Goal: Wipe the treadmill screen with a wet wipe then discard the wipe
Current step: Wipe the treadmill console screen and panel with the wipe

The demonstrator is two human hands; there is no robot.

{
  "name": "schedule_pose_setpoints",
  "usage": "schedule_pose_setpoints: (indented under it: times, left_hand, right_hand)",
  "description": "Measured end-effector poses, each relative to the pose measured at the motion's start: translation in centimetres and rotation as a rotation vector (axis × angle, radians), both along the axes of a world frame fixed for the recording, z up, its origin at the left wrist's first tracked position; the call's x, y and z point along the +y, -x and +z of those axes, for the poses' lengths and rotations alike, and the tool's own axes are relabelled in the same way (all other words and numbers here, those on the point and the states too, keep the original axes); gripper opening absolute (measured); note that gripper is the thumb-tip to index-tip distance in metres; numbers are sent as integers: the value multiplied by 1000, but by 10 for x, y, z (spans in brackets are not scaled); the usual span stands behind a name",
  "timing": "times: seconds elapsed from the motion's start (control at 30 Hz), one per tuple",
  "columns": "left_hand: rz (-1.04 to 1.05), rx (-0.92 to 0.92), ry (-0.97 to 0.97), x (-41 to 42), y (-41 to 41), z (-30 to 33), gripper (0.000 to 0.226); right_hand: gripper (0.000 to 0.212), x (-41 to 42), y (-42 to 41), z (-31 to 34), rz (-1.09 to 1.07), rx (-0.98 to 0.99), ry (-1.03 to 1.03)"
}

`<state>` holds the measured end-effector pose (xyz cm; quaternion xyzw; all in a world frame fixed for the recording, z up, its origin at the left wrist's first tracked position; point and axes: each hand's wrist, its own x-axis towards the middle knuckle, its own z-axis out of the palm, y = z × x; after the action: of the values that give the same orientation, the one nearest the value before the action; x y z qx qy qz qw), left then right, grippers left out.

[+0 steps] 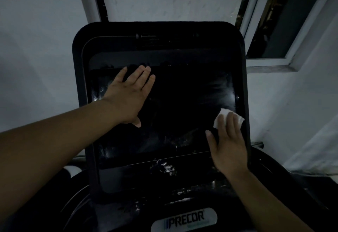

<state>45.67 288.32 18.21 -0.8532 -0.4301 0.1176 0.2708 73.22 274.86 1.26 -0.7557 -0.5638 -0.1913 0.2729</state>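
While the left hand lay flat against the upper left of the treadmill screen, fingers straight and spread and gripping nothing, it looked to be there as a brace, steadying the tilted console against the push of the wipe. Over on the other side, the right hand pressed the white wet wipe onto the glass close to the screen's right edge, about halfway down. Those fingers lay extended over the folded wipe, pinning it flat, not pinching it, and that made sense: a broad, flat press covers more glass per pass. Pale corners of the wipe poked out past the fingertips.

From the head view the screen was dark and unlit, with faint streaks and smudges catching light at the left edge and along the bottom, so by my reckoning the wiping was under way and far from finished; discarding had not begun. Below the screen sat the Precor badge. Behind the console stood a pale wall and, upper right, a window frame. No bin showed anywhere.
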Motion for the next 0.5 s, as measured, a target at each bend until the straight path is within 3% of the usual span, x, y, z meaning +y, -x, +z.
schedule_pose_setpoints:
  times: [0.17,0.5]
  left_hand:
    - [17,16,4,0,1,-1,151]
    - [38,42,-12,-2,-2,0,151]
  right_hand:
    - [72,-1,56,-7,175,-50,-4]
    - [83,85,-55,117,206,-117,85]
